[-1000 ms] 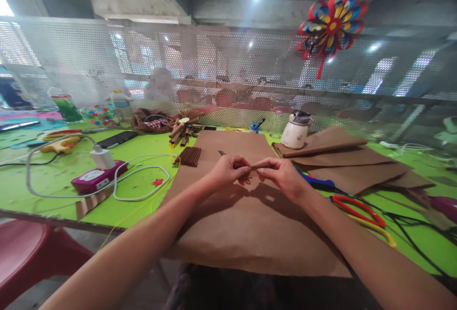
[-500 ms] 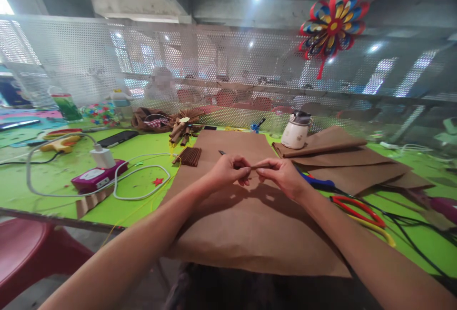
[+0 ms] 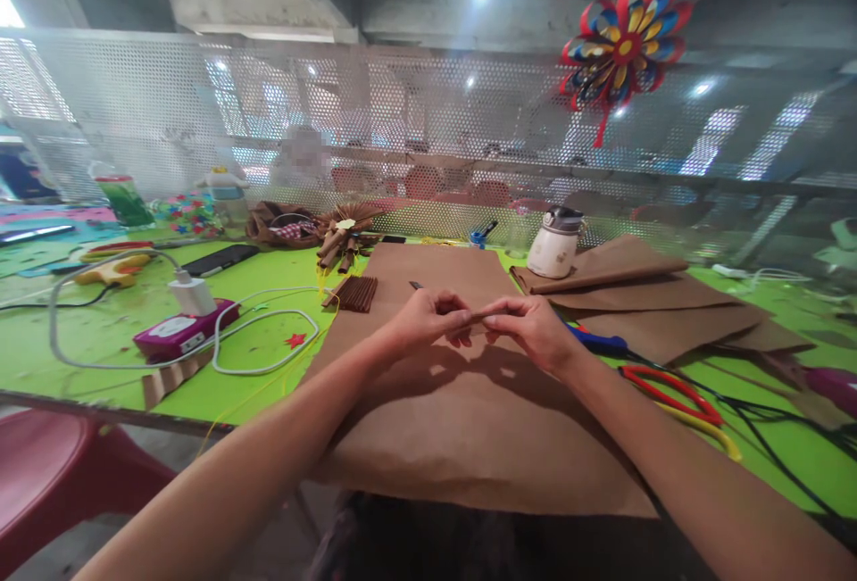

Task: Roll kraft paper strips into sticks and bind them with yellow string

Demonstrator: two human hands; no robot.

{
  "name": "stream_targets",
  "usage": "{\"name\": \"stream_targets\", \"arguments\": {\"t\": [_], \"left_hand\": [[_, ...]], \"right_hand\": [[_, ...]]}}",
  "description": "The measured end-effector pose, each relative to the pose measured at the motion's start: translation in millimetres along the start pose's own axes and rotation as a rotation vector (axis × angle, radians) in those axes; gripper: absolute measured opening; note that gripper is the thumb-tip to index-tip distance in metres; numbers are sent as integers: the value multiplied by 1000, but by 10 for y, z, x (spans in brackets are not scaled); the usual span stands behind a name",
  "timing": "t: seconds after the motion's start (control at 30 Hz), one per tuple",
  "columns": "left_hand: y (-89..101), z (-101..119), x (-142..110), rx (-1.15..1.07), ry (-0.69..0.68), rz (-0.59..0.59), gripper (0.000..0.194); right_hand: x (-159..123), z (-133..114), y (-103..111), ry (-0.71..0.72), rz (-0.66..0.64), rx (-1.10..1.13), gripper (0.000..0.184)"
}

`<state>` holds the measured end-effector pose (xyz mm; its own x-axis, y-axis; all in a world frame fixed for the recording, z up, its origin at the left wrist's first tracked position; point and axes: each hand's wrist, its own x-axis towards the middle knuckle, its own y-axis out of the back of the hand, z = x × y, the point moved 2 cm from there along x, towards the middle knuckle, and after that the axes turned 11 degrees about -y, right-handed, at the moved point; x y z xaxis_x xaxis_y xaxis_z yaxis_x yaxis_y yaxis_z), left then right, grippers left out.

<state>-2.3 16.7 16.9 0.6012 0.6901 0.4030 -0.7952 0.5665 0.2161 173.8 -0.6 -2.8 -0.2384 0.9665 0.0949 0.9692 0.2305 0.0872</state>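
Observation:
My left hand (image 3: 438, 318) and my right hand (image 3: 526, 327) meet above a large sheet of brown paper (image 3: 482, 438). Both are closed, pinching a thin strip of brown paper (image 3: 478, 317) between thumbs and fingertips; most of the strip is hidden by the fingers. A dark pointed blade tip (image 3: 416, 286) shows on the sheet just beyond my left hand. To the left, a pleated piece of brown paper (image 3: 357, 293) lies on the sheet's edge. Blue-handled tool (image 3: 595, 340) and red-and-yellow-handled scissors (image 3: 676, 395) lie beside my right forearm.
Folded brown paper sheets (image 3: 643, 309) and a white bottle (image 3: 555, 246) stand at the right. On the green table (image 3: 268, 402) to the left are a purple power strip (image 3: 184, 331) with a white cable, a phone (image 3: 220, 260) and a yellow glue gun (image 3: 113, 270). Black cords (image 3: 756, 411) trail at right.
The fingers of my left hand have shifted slightly and straightened along the strip. My right hand stays almost in place, and the things on the table have not moved.

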Motion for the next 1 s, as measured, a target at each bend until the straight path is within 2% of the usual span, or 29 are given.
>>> {"name": "stream_targets", "arguments": {"t": [0.13, 0.27, 0.37, 0.63, 1.0], "left_hand": [[5, -2, -37, -135, 79, -111, 39], [-1, -71, -74, -239, 185, -273, 39], [8, -95, -73, -244, 229, -272, 36], [0, -37, -49, -140, 226, -210, 31], [-29, 36, -80, -171, 254, -277, 32]], "right_hand": [[-48, -77, -42, 37, -3, -74, 13], [-73, -127, -58, 140, -17, -258, 14], [-59, -106, -38, 178, -29, -327, 15], [-64, -135, -25, 207, -12, -342, 15], [-88, -193, -48, 186, -27, -322, 14]]}}
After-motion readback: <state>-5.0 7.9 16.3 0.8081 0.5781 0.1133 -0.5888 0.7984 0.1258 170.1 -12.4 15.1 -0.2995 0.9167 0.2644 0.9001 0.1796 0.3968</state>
